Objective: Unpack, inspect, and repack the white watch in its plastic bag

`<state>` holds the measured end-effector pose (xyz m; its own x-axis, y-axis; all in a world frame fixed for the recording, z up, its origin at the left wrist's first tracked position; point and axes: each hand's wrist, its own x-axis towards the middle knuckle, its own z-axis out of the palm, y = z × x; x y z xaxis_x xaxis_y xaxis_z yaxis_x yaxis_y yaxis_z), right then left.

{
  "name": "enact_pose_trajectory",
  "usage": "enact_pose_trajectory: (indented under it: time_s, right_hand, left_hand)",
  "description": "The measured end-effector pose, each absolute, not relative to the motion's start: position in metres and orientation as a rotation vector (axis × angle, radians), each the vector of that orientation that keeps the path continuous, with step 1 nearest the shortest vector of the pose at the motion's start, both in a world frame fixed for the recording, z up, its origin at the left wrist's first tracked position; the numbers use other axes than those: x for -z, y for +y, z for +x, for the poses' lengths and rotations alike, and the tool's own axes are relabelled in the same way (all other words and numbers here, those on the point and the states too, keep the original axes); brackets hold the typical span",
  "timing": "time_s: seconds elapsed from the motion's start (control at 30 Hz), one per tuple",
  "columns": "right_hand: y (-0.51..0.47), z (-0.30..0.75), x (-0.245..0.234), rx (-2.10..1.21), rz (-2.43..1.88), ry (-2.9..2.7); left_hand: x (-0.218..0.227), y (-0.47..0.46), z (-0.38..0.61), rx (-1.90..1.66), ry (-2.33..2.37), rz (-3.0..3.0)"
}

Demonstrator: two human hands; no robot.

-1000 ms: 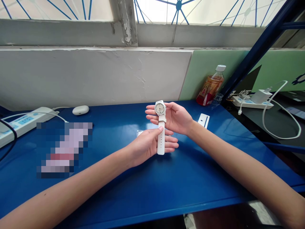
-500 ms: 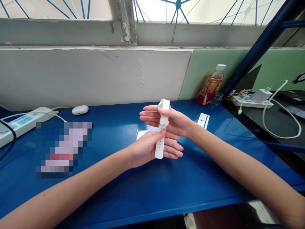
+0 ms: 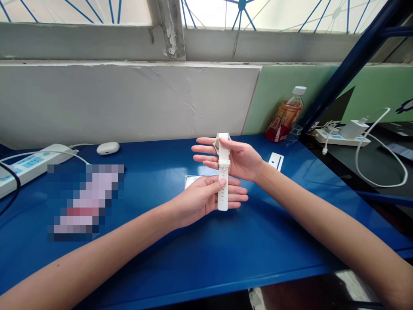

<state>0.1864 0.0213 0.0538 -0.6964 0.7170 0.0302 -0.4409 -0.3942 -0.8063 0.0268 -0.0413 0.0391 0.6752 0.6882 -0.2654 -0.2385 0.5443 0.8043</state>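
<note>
A white wristwatch [image 3: 223, 188] with a perforated strap is held lengthwise between my hands above the blue desk. The thumb of my left hand [image 3: 206, 193] presses the lower, holed strap end against the fingers stretched out beneath it. Higher up, my right hand [image 3: 240, 159] grips the watch near its case, thumb on top and fingers extended to the left behind it. The strap's buckle lies between the two hands. The watch's dial is turned mostly out of sight. Behind my left hand, a white packet [image 3: 191, 181] on the desk is partly hidden.
On the blue desk [image 3: 155, 258] lie a white earbud case [image 3: 108, 148], a power strip [image 3: 35, 165] and a blurred-out flat object [image 3: 88, 200] at left. A drink bottle [image 3: 285, 116] leans at back right, near a white card [image 3: 275, 162]. Another power strip [image 3: 342, 137] sits farther right.
The watch has turned from slightly slanted to nearly upright in view, its lower end shifting right. My right hand has moved slightly right, and its fingers are more spread.
</note>
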Motion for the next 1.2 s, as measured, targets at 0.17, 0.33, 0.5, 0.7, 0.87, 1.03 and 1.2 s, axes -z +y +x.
enact_pose_trajectory:
  time_s: [0.17,0.33,0.5,0.7,0.87,1.03,1.2]
  right_hand:
    - [0.0191,0.1867,-0.0579,-2.144,-0.365,-1.049]
    - [0.0198,0.1886,-0.0581,-2.153,-0.381,-1.031]
    - [0.021,0.189,-0.0565,-2.165,-0.395,-1.026]
    - [0.0223,0.1898,-0.0552,-2.149,-0.409,-1.034]
    - [0.0215,0.1888,-0.055,-2.129,-0.427,-1.016]
    - [0.0206,0.1868,-0.053,-2.123,-0.463,-0.969]
    - [0.0273,0.1906,-0.0509,-2.012,-0.529,-0.857]
  left_hand:
    - [-0.0416,-0.0376,0.0244,-0.577,0.615,0.84]
    - [-0.04,-0.0357,0.0235,-0.563,0.635,0.815]
    - [-0.0364,-0.0349,0.023,-0.549,0.628,0.807]
    - [-0.0367,-0.0333,0.0227,-0.551,0.603,0.815]
    - [-0.0365,-0.034,0.0228,-0.56,0.594,0.829]
    - [-0.0365,-0.0338,0.0227,-0.565,0.608,0.855]
    - [-0.0406,-0.0318,0.0216,-0.554,0.567,0.76]
